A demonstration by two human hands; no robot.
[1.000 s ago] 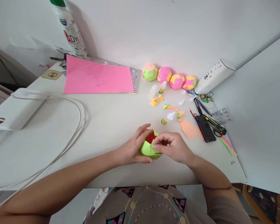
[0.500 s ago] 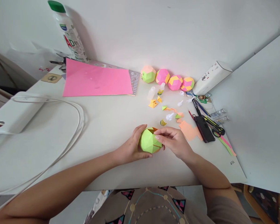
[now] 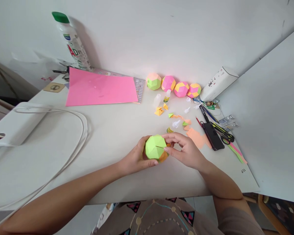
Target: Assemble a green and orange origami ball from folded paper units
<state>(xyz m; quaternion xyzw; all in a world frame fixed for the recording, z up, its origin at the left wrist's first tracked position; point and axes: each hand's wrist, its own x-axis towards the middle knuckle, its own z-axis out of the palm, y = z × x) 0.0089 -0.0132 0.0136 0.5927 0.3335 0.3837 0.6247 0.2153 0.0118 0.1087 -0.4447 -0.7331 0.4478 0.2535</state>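
The green paper ball is between your two hands, above the near part of the desk. A second ago its opening faced up and showed a red inside; now you have turned it so that closed green faces are on top, split by one thin slit, with an orange patch at its lower right.

Your left hand is cupped wide around the ball's left side — thumb along the near edge. Your right hand has hold of the ball's right edge, thumb by the end of the slit and forefinger at the upper edge, slightly parted; you cannot tell what the hidden fingertips touch.

Right of the ball lies peach paper. Beyond the ball are orange folded scraps and, farther off, a row of four paper balls. Left of those, also beyond it — a pink sheet.
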